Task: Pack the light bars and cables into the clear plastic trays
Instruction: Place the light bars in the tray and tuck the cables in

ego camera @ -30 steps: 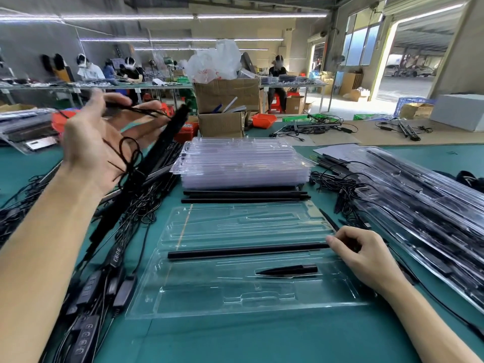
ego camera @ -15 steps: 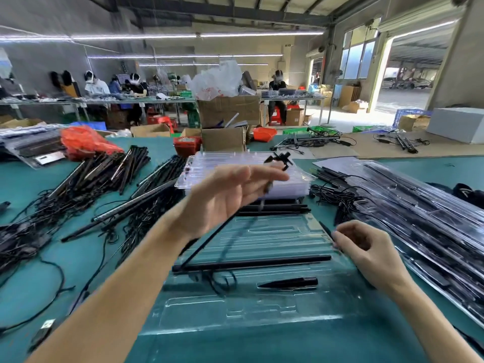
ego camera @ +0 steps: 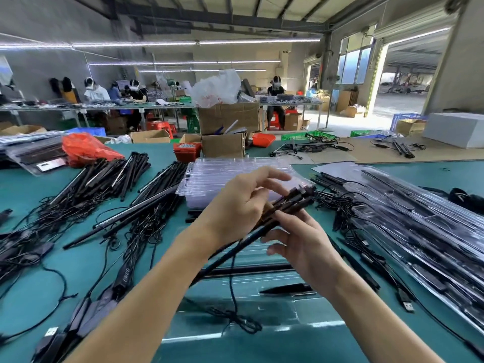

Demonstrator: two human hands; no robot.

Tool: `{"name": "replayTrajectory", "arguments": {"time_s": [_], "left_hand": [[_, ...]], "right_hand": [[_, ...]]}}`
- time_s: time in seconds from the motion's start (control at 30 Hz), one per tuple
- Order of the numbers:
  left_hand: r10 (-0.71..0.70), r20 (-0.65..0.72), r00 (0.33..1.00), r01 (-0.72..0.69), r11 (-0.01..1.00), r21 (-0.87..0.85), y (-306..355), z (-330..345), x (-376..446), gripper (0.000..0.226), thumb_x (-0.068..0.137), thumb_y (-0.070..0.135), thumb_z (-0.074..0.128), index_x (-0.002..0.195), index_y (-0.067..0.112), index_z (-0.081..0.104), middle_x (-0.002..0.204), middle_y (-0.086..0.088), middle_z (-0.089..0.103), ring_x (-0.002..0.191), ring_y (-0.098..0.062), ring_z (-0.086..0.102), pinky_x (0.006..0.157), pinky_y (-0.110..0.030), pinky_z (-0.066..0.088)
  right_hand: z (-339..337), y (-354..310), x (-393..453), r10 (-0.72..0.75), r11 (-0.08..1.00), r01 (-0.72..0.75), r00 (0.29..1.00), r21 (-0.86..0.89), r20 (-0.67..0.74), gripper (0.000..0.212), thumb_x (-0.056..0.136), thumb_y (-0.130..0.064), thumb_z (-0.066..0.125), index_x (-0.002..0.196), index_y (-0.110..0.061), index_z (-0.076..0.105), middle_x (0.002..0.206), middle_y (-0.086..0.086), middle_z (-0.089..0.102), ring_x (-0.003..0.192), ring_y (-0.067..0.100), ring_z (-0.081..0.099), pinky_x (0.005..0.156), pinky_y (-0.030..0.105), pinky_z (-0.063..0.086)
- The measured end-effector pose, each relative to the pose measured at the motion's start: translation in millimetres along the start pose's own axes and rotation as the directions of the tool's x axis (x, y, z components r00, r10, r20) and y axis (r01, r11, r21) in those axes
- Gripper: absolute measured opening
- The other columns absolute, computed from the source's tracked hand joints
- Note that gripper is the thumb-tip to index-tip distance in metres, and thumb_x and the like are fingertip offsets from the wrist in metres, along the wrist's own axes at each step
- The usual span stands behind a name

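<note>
The light bar was held in the air above the clear tray, its long axis slanting from lower left up to the far right, crosswise to the bar already in the tray. The left hand gripped its upper part; the right hand pinched it from beneath, equally near. Its cable dangled onto the tray. Both hands hid the bar's middle, and the tray's slots were hard to make out.
</note>
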State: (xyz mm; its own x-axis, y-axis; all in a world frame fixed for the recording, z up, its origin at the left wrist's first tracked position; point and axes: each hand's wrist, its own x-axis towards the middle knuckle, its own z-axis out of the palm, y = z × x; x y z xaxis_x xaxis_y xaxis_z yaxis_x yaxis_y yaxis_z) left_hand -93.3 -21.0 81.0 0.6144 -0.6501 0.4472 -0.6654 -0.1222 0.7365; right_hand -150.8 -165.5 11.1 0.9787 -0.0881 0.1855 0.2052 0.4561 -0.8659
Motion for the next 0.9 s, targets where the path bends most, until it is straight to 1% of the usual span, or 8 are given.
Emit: {"name": "replayTrajectory", "arguments": {"time_s": [0.1, 0.17, 0.27, 0.4, 0.53, 0.7, 0.8, 0.9], "left_hand": [[-0.012, -0.059, 0.998, 0.022, 0.984, 0.174, -6, -8, -2, 0.032, 0.100, 0.003, 0.050, 0.122, 0.025, 0.062, 0.112, 0.007, 0.065, 0.088, -0.008, 0.064, 0.081, -0.028, 0.054], [-0.150, 0.003, 0.989, 0.148, 0.977, 0.153, -9, -17, -3, 0.021, 0.098, 0.028, 0.061, 0.119, 0.026, 0.063, 0.111, 0.007, 0.064, 0.099, -0.007, 0.063, 0.088, -0.027, 0.052], [-0.315, 0.168, 0.934, 0.299, 0.947, 0.117, -9, -30, -8, 0.040, 0.084, 0.059, 0.057, 0.107, 0.028, 0.067, 0.098, 0.000, 0.073, 0.091, -0.013, 0.068, 0.086, -0.031, 0.050], [-0.343, 0.365, 0.866, 0.354, 0.935, 0.039, 4, -30, -9, 0.026, 0.100, 0.039, 0.057, 0.120, 0.022, 0.060, 0.089, -0.008, 0.077, 0.069, -0.026, 0.074, 0.060, -0.032, 0.057], [-0.233, 0.221, 0.947, 0.255, 0.964, -0.075, 21, -28, -3, 0.015, 0.100, 0.026, 0.060, 0.109, 0.015, 0.062, 0.079, -0.010, 0.075, 0.055, -0.024, 0.069, 0.042, -0.027, 0.049], [-0.149, -0.103, 0.984, 0.103, 0.928, -0.359, 40, -28, 8, 0.011, 0.104, 0.020, 0.048, 0.105, 0.010, 0.051, 0.078, -0.006, 0.074, 0.070, -0.024, 0.072, 0.054, -0.030, 0.055], [-0.131, -0.206, 0.970, 0.021, 0.886, -0.462, 50, -32, 16, 0.018, 0.107, 0.024, 0.041, 0.110, 0.009, 0.051, 0.099, -0.009, 0.076, 0.094, -0.025, 0.073, 0.080, -0.042, 0.059], [-0.133, -0.220, 0.967, -0.025, 0.802, -0.596, 60, -33, 21, 0.027, 0.108, 0.025, 0.038, 0.123, 0.007, 0.050, 0.111, -0.015, 0.073, 0.100, -0.031, 0.072, 0.084, -0.047, 0.058]], "right_hand": [[8, -1, -2, -0.058, 0.997, 0.056, 0.998, -0.054, -0.025, 0.014, 0.089, -0.017, 0.065, 0.102, -0.012, 0.067, 0.091, 0.016, 0.072, 0.069, 0.028, 0.068, 0.056, 0.034, 0.055], [12, -7, -3, -0.117, 0.992, 0.114, 0.992, -0.063, -0.043, 0.010, 0.092, -0.014, 0.064, 0.092, -0.018, 0.073, 0.088, 0.016, 0.072, 0.069, 0.026, 0.068, 0.059, 0.033, 0.057], [16, -23, -2, -0.140, 0.987, 0.145, 0.987, 0.066, -0.085, 0.010, 0.082, -0.017, 0.065, 0.087, -0.012, 0.073, 0.079, 0.014, 0.071, 0.060, 0.021, 0.066, 0.057, 0.032, 0.058], [15, -42, 6, -0.043, 0.965, 0.084, 0.985, 0.250, -0.165, 0.018, 0.092, -0.022, 0.060, 0.091, -0.004, 0.064, 0.072, 0.007, 0.065, 0.057, 0.015, 0.064, 0.055, 0.024, 0.058], [7, -43, 5, 0.062, 0.935, -0.073, 0.997, 0.347, 0.042, 0.059, 0.094, -0.054, 0.053, 0.116, -0.001, 0.067, 0.110, 0.015, 0.071, 0.082, 0.021, 0.071, 0.071, 0.031, 0.061], [-7, -39, -8, 0.161, 0.985, -0.137, 0.941, -0.101, 0.297, 0.066, 0.078, -0.072, 0.061, 0.103, -0.012, 0.073, 0.118, 0.018, 0.070, 0.112, 0.032, 0.064, 0.098, 0.048, 0.041], [-2, -31, -17, 0.263, 0.887, -0.096, 0.909, -0.452, 0.323, 0.038, 0.071, -0.047, 0.078, 0.100, -0.023, 0.072, 0.126, 0.008, 0.069, 0.124, 0.028, 0.061, 0.113, 0.052, 0.036], [1, -17, -23, 0.312, 0.896, -0.119, 0.855, -0.428, 0.415, 0.035, 0.092, -0.019, 0.066, 0.124, -0.009, 0.057, 0.134, 0.014, 0.064, 0.122, 0.034, 0.062, 0.108, 0.054, 0.044]]}}
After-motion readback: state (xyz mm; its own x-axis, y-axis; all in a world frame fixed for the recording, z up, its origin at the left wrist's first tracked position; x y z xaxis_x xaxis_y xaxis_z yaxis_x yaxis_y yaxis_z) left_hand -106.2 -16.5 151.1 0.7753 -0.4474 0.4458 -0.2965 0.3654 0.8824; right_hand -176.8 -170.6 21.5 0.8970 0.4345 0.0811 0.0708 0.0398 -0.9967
